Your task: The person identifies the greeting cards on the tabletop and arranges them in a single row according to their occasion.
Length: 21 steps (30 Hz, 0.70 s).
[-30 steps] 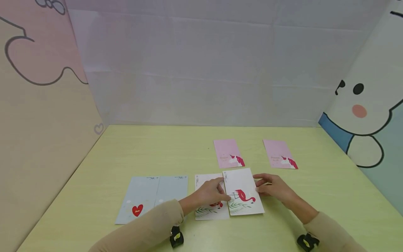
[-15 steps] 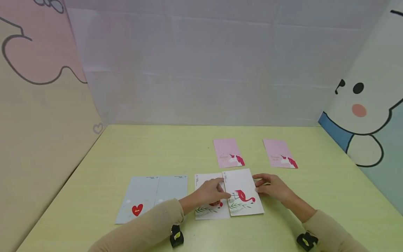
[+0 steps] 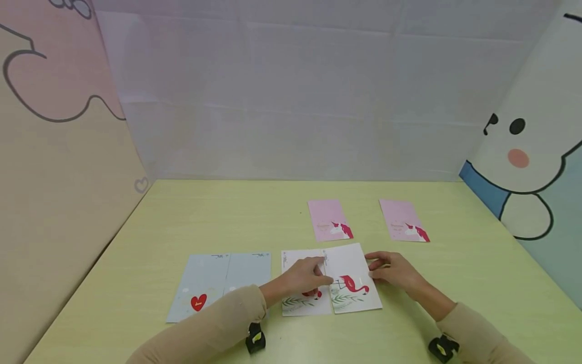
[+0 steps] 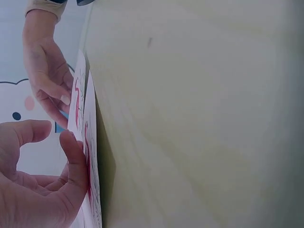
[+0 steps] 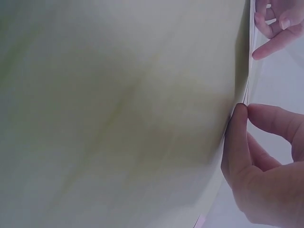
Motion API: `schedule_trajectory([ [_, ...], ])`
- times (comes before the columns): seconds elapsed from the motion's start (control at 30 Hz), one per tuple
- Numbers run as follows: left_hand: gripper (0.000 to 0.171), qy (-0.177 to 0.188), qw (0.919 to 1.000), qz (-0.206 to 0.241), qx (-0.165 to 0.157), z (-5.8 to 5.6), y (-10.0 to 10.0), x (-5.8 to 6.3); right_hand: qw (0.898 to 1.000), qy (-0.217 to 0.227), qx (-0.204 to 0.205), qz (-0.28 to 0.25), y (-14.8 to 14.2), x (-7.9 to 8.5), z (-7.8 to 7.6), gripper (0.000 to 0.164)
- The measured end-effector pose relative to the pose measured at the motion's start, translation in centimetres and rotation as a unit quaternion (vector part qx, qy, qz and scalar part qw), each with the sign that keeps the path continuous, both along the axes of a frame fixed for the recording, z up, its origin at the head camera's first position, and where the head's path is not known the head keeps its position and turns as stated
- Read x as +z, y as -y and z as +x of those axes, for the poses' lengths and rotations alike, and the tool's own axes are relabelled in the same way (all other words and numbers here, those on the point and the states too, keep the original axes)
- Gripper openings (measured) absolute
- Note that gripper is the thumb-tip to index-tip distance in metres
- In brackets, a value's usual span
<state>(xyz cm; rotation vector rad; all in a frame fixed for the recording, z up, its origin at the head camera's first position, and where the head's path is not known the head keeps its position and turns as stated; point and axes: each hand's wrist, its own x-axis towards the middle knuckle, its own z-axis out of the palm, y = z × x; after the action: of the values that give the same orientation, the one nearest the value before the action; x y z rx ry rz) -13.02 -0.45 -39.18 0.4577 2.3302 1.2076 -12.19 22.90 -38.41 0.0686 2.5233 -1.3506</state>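
Two white cards with red flamingos lie side by side near the front of the table. My left hand (image 3: 303, 275) reaches over the left flamingo card (image 3: 295, 304), partly covering it. One of its fingertips rests on that card and another touches the left edge of the right flamingo card (image 3: 347, 265). Its thumb and forefinger stand apart in the left wrist view. At the opposite edge, my right hand (image 5: 266, 161) pinches the right flamingo card between thumb and finger. That card sits slightly turned, its edge lifted a little off the table.
Two pale blue cards (image 3: 206, 278), one showing a red heart, lie side by side at the left, partly under my left forearm. Farther back lie a pink unicorn card (image 3: 327, 215) and another pink unicorn card (image 3: 400, 215). Walls enclose the table (image 3: 218, 217) behind and at both sides.
Both hands stay nearly in place. The right flamingo card has shifted very slightly, and its upper left corner now shows less of a step against the left card.
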Motion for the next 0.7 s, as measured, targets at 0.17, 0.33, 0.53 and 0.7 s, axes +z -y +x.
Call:
schedule_trajectory([
  [0.17, 0.060, 0.000, 0.9999, 0.001, -0.012, -0.17, 0.02, 0.03, 1.000, -0.022, 0.009, 0.012, 0.10, 0.20, 0.09, 0.033],
  [0.33, 0.058, 0.003, 1.0000, 0.002, -0.009, -0.27, 0.00, 0.07, 0.999, -0.028, 0.012, 0.016, 0.27, 0.25, 0.01, 0.032],
  [0.53, 0.062, 0.010, 0.9999, 0.003, -0.003, -0.28, 0.00, -0.04, 1.000, -0.023, 0.010, 0.003, 0.33, 0.04, -0.23, 0.031],
  [0.7, 0.061, 0.002, 0.9999, 0.013, -0.001, -0.22, 0.03, -0.13, 1.000, -0.017, 0.012, -0.006, 0.31, 0.06, -0.22, 0.032],
])
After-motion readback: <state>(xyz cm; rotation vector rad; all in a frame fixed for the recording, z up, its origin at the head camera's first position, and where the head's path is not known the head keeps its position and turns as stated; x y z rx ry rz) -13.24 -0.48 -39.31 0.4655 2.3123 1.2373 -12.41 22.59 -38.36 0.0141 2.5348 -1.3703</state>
